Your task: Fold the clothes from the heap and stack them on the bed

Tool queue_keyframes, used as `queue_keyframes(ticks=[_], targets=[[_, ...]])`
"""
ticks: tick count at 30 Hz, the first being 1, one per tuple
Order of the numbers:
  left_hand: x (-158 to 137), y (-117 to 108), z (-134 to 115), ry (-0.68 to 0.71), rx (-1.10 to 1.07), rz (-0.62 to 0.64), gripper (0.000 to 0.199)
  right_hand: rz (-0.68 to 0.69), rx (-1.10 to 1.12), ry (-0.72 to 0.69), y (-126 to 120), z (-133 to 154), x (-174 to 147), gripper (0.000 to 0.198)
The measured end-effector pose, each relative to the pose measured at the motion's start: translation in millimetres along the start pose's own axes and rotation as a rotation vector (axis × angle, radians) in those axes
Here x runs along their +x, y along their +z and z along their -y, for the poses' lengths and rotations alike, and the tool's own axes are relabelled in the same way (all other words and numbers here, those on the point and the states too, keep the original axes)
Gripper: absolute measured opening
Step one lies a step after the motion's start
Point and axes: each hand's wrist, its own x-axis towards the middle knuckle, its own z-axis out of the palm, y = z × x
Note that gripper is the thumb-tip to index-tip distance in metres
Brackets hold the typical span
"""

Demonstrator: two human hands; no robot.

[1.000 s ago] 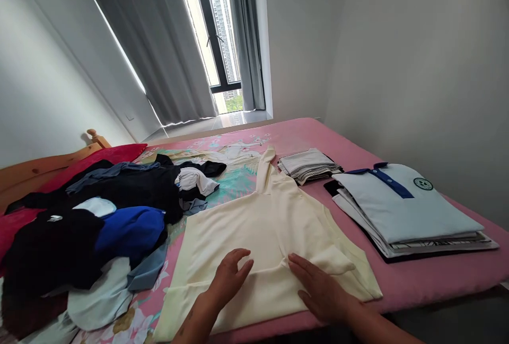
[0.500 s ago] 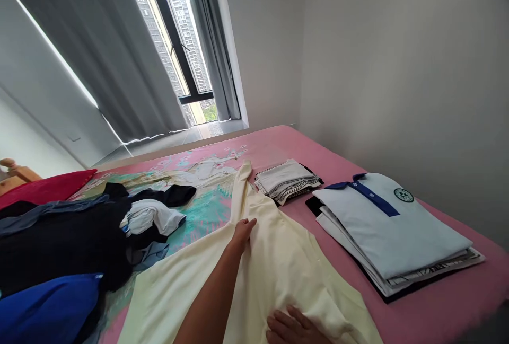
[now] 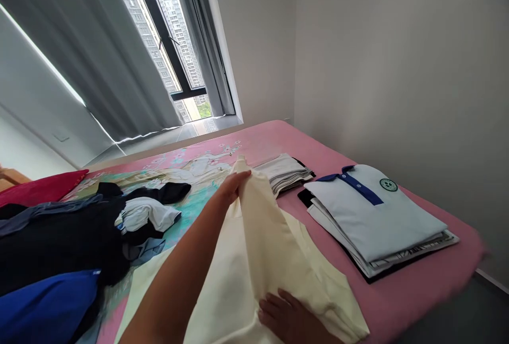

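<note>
A cream shirt (image 3: 226, 275) lies spread over the bed in front of me, and a narrow part like a sleeve points toward the window. My left hand (image 3: 234, 186) pinches it near the far end and holds a fold up off the bed. From there a straight crease runs down to my right hand (image 3: 288, 315), whose fingers are closed on the cloth at the near end; my right thumb is hidden. To the right of the shirt are a stack of folded grey-white clothes (image 3: 284, 170) and a folded white polo shirt (image 3: 366, 222) with a blue collar.
Dark clothes (image 3: 63, 238), a crumpled white garment (image 3: 147, 214) and a blue garment (image 3: 47, 307) are heaped at the left. Behind them is a red pillow-like item (image 3: 47, 187). The bed's pink sheet (image 3: 270, 134) runs back toward a curtained window (image 3: 170, 36).
My left hand has lifted a fold of the cream shirt and moved slightly up and left. My right hand has gone from lying on the cloth to gripping it. The view has shifted slightly.
</note>
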Motion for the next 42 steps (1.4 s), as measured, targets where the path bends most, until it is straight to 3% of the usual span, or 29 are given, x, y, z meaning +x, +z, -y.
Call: queue_keyframes(ticks=[5, 10, 12, 14, 16, 19, 22, 24, 26, 29, 33, 36, 39, 42], targets=[[-75.8, 27.2, -47.3, -0.017, 0.132, 0.135, 0.025, 0.090, 0.149, 0.095, -27.7, 24.5, -10.4, 0.072], [-198.0, 49.3, -98.2, 0.106, 0.446, 0.446, 0.019, 0.065, 0.081, 0.086, -17.9, 32.6, -16.5, 0.067], [-250.2, 46.0, -114.7, 0.126, 0.632, 0.516, 0.017, 0.047, 0.033, 0.117, -8.6, 33.2, -18.4, 0.066], [-294.3, 27.5, -119.4, 0.095, 0.759, 0.508, 0.013, 0.022, -0.009, 0.175, 1.2, 33.7, -20.5, 0.063], [-325.9, -8.4, -105.5, -0.005, 0.807, 0.416, 0.005, 0.005, -0.027, 0.205, 9.2, 34.6, -22.7, 0.058], [-355.6, -84.8, -47.7, -0.052, 0.706, 0.208, 0.014, -0.005, -0.048, 0.144, 14.9, 37.1, -25.8, 0.054], [-380.3, -157.0, 31.7, -0.141, 0.343, -0.139, 0.024, 0.003, -0.107, 0.119, 15.1, 40.4, -28.0, 0.050], [-395.6, -185.5, 79.5, -0.226, 0.089, -0.359, 0.042, 0.022, -0.134, 0.122, 14.9, 42.3, -28.8, 0.047], [-405.9, -195.4, 114.6, -0.298, -0.032, -0.468, 0.045, 0.021, -0.165, 0.114, 15.7, 43.2, -29.7, 0.045], [-408.3, -190.1, 142.6, -0.355, -0.007, -0.518, 0.046, -0.008, -0.216, 0.099, 20.6, 41.0, -32.5, 0.042], [-396.5, -182.8, 156.5, -0.325, 0.124, -0.604, 0.057, -0.011, -0.214, 0.067, 34.3, 32.2, -37.6, 0.039], [-391.2, -186.2, 163.5, -0.277, 0.189, -0.626, 0.061, 0.064, -0.163, 0.149, 42.3, 28.1, -39.0, 0.043], [-393.2, -190.3, 168.0, -0.252, 0.244, -0.594, 0.061, 0.185, -0.117, 0.258, 39.1, 31.8, -36.3, 0.051], [-396.1, -191.7, 168.6, -0.242, 0.326, -0.523, 0.049, 0.229, -0.060, 0.277, 27.3, 40.3, -31.2, 0.052]])
